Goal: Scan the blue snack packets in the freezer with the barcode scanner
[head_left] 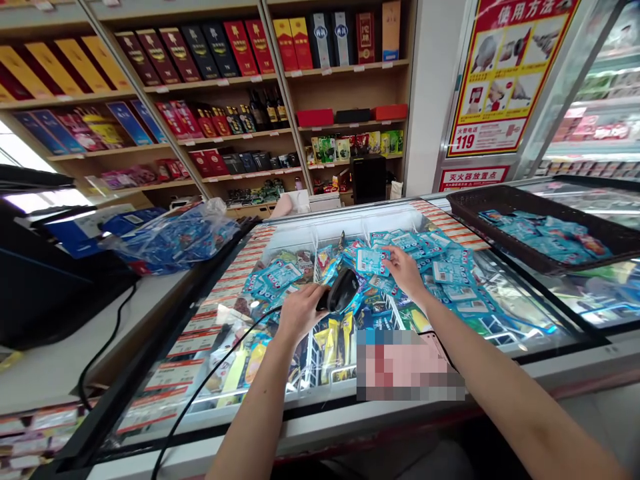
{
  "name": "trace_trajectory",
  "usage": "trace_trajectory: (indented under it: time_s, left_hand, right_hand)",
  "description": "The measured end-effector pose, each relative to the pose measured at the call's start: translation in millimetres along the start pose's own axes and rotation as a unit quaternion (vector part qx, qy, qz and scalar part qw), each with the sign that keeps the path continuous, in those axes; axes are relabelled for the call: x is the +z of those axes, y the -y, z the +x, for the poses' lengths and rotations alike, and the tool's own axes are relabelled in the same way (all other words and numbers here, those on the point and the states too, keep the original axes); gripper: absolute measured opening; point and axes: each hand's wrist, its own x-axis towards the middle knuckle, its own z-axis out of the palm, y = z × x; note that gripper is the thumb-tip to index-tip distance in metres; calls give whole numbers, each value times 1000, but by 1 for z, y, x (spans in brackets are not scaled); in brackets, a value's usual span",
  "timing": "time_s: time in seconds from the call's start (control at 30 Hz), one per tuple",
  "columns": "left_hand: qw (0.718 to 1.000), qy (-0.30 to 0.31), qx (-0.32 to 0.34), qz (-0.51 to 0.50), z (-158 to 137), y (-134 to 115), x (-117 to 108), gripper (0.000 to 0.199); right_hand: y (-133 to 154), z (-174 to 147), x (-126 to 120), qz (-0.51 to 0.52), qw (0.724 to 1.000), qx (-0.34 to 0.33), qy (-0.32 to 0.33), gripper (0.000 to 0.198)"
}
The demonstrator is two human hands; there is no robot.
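In the head view, the left hand (301, 307) is wrapped round a black scanner (344, 291), its forearm rising from the lower left. Good handling here calls for keeping the blue packet (369, 261) flat, its white label unobscured and square to the scanner, with the cable (213, 377) slack. The right hand (404, 270) pinches that packet's right edge between thumb and fingers, its forearm slanting in from the lower right. The packet is just beyond the scanner, above the glass-topped freezer (320, 421); I can't tell exactly where the scanner's window points.
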Motion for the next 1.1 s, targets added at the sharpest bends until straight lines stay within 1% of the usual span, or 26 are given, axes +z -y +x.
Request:
trace_trajectory:
  time_s: [0.17,0.6,0.73,0.9,1.0,1.1]
  left_hand:
    - [1000,10,3,5,-1,-3,1,38]
    - [1000,12,3,-6,-1,-6,-4,39]
    - [1000,3,-6,-12,-3,-2,-1,38]
    - [1000,3,-14,-14,-6,6,2,39]
    - [1000,-9,-21,-12,-9,12,2,41]
    - [999,-30,-41,-2,-13,18,3,42]
  right_hand:
    - [0,0,-1,-8,1000,5,5,34]
    - [-1,-1,0,-17,1000,1,6,32]
    - [3,-2,-3,-23,1000,-7,0,35]
    - [2,-2,-3,-37,999,-13,19,31]
    - [0,-1,-3,-45,999,-10,10,33]
    - [1,-1,-4,-55,998,-18,11,39]
